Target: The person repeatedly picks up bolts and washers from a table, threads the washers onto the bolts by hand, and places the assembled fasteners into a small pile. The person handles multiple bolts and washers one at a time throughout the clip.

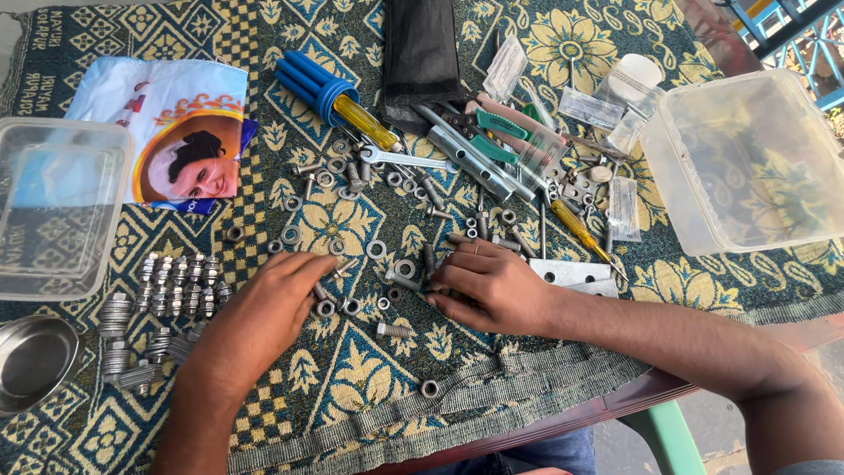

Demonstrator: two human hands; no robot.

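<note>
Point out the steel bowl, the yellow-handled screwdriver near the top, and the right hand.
steel bowl (33, 359), head view, on its inner bottom.
yellow-handled screwdriver (364, 121), head view, on the middle of its yellow handle.
right hand (492, 286), head view, on the back of the hand.

Left hand (264, 308) and right hand (488, 286) rest palm-down, fingers curled inward.

Under left hand (264, 308) fingertips: bare metal nuts (326, 308), dull grey sheen. Beneath both hands: woven cloth (352, 387), matt, coarse. Just beyond right hand (488, 286) fingers: flat metal plate (567, 271), smooth, pale. Farther out: clear plastic box (747, 158), glossy.
</note>
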